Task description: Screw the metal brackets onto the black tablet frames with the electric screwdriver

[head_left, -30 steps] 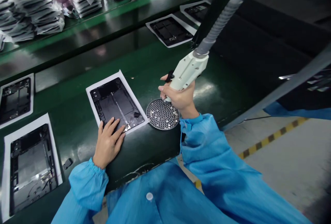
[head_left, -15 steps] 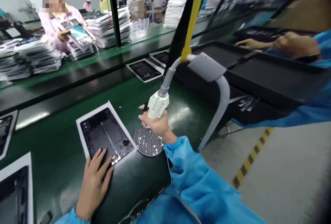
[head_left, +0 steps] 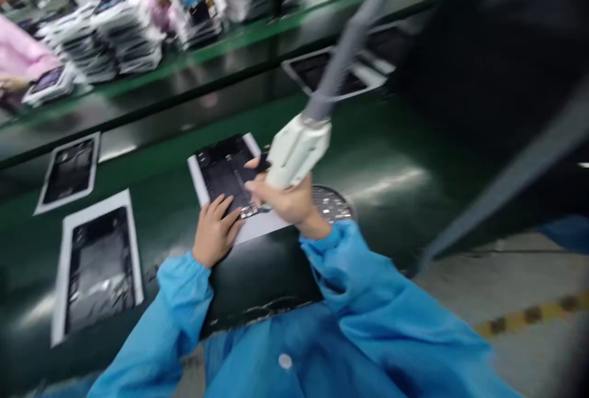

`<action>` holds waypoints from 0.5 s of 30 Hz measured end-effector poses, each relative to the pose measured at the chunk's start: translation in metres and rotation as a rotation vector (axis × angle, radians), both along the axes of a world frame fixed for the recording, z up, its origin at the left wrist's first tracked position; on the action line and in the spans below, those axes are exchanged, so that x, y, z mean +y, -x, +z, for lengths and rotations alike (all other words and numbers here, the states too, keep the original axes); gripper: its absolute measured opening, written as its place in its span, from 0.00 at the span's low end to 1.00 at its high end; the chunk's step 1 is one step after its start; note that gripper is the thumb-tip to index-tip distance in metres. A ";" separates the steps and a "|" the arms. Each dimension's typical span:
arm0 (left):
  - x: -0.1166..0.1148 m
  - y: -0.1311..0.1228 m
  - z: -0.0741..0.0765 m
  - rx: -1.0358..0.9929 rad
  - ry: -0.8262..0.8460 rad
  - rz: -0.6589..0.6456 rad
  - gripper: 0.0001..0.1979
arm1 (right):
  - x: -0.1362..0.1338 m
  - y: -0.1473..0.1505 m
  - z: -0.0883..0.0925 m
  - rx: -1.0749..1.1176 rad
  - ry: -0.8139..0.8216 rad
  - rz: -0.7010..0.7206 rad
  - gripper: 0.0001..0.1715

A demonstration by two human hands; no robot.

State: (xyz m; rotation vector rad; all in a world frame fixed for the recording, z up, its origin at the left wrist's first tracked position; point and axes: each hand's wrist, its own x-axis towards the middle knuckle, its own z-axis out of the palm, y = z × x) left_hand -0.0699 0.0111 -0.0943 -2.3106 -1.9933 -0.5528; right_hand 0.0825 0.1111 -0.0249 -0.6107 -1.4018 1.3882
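A black device panel lies on a white sheet on the green bench. My left hand rests with spread fingers on the panel's lower left edge. My right hand is wrapped round a pale handheld tool hanging from a grey hose. The tool's lower end is over the panel's lower right corner, near small shiny parts; whether it touches them cannot be made out. Partly behind my right wrist lies a round perforated metal plate.
More panels on white sheets lie at the left, far left and back. Stacks of wrapped sheets stand across the bench, beside people in pink sleeves. A blurred grey tube slants at the right.
The view has swung to the right side's loss, showing more bench at left. My right hand has carried the tool from above the perforated plate to over the panel's lower right corner.
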 end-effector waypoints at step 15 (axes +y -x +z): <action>0.000 -0.008 0.001 -0.051 0.114 0.008 0.18 | -0.001 0.032 -0.039 -0.064 -0.071 0.059 0.13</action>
